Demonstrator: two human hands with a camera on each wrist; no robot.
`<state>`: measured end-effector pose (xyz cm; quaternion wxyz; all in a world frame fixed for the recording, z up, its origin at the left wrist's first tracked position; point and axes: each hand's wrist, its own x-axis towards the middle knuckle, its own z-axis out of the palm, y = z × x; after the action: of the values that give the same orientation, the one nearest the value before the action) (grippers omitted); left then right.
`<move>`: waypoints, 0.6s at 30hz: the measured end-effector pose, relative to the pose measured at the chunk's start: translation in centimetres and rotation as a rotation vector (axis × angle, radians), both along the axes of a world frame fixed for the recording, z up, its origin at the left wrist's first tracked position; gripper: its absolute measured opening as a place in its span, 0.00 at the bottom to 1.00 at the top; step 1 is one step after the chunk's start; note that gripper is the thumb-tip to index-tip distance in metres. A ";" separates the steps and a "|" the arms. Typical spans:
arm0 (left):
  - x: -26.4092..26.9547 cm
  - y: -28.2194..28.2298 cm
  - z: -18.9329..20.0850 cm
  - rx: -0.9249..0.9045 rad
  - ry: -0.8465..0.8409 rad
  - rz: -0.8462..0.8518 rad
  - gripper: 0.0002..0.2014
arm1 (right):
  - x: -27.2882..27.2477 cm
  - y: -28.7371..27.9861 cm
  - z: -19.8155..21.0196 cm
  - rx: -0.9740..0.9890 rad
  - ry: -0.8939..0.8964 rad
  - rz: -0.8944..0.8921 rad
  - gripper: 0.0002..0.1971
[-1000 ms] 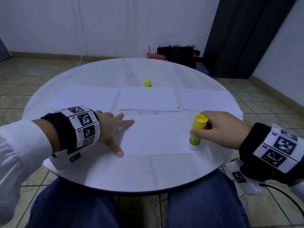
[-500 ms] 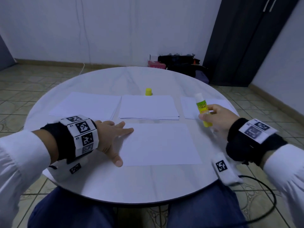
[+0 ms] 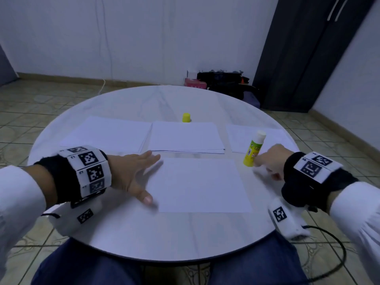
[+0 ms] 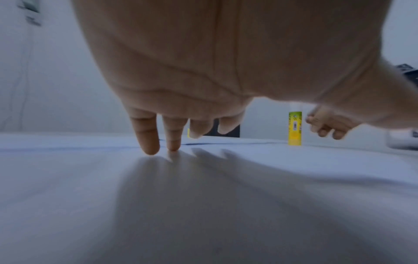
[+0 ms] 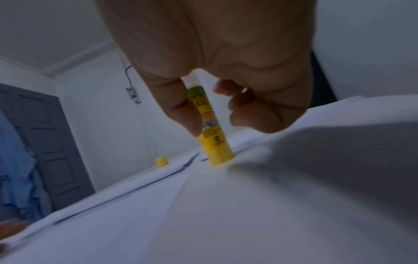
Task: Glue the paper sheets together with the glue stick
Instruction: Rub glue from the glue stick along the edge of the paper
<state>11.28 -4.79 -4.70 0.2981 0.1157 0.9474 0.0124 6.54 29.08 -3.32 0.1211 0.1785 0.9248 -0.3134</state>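
Note:
A single white sheet (image 3: 201, 186) lies nearest me on the round table (image 3: 164, 239). My left hand (image 3: 151, 177) rests flat at its left edge, fingers straight and spread, fingertips (image 4: 149, 150) touching the surface. The yellow-green glue stick (image 3: 251, 153) (image 4: 294, 128) (image 5: 212, 128) stands upright on the table, just past the sheet's far right corner, uncapped with its white glue end up. My right hand (image 3: 265, 165) (image 5: 212, 121) sits beside it with loosely curled fingers; the left wrist view shows a small gap between them. The yellow cap (image 3: 186, 117) (image 5: 162, 161) stands behind the middle stack.
Three paper stacks lie in a row across the table: left (image 3: 107, 132), middle (image 3: 185, 136), right (image 3: 238, 138). Dark bags (image 3: 224, 81) and a dark cabinet (image 3: 308, 54) stand beyond the table. A black cable (image 3: 339, 254) hangs from my right wrist.
My right hand lifted the glue stick off the sheet's right edge, turned it glue end up, set it standing on the table and loosened its hold. The left hand barely moved.

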 end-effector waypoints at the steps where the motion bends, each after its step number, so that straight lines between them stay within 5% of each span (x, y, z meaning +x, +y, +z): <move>1: 0.0 -0.5 0.4 0.035 0.005 0.023 0.82 | 0.7 -0.4 0.3 0.011 -0.042 0.037 0.13; 3: -0.1 -1.6 1.4 0.078 0.027 0.078 0.81 | 2.4 -2.2 1.2 0.040 -0.109 0.167 0.06; 6: -1.4 -4.3 2.7 0.045 0.103 0.180 0.77 | 4.1 -6.7 3.2 0.105 -0.059 0.462 0.16; 9: -3.5 -7.8 3.1 -0.106 0.216 0.318 0.50 | 2.6 -12.1 5.4 0.274 0.061 0.655 0.17; 13: -5.6 -11.9 2.2 -0.279 0.248 0.441 0.35 | -3.3 -20.2 5.8 0.478 0.111 0.743 0.18; 18: -7.4 -13.5 0.7 -0.281 0.225 0.529 0.20 | -7.6 -26.7 3.9 0.599 0.139 0.809 0.27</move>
<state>3.87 -18.31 -4.04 0.1909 -0.1763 0.9641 -0.0544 -1.09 2.39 0.61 0.1147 -0.1882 0.9751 0.0263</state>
